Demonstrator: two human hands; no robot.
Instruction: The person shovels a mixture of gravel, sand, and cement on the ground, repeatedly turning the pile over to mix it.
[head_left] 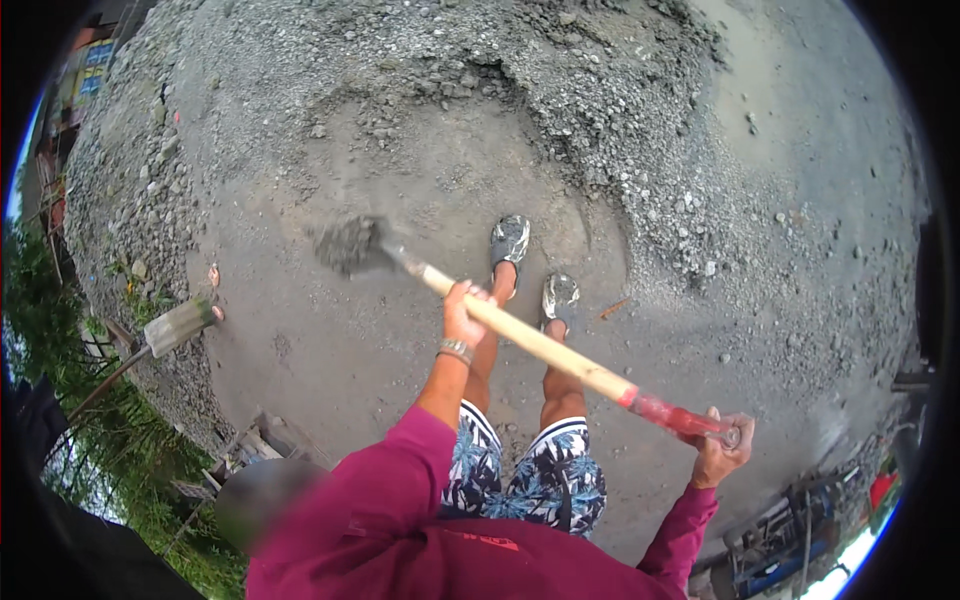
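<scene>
A long shovel (540, 347) with a pale wooden shaft and a red grip end lies slantwise across my front, held in both my hands. My left hand (464, 312) is wrapped round the shaft near the metal neck. At the far end, my right hand (722, 455) is closed on the red grip. On the left, the blade carries a heap of wet grey gravel (350, 245), blurred by motion, which hides most of the blade. The load is above or close to the muddy ground; I cannot tell which.
A large grey gravel pile (640, 150) curves round ahead and to the right. My feet, in patterned clogs (510, 238), stand on muddy ground. At left is a grey flat-bladed tool (180, 327) on a brown rod. Dark machinery (790, 545) stands at lower right.
</scene>
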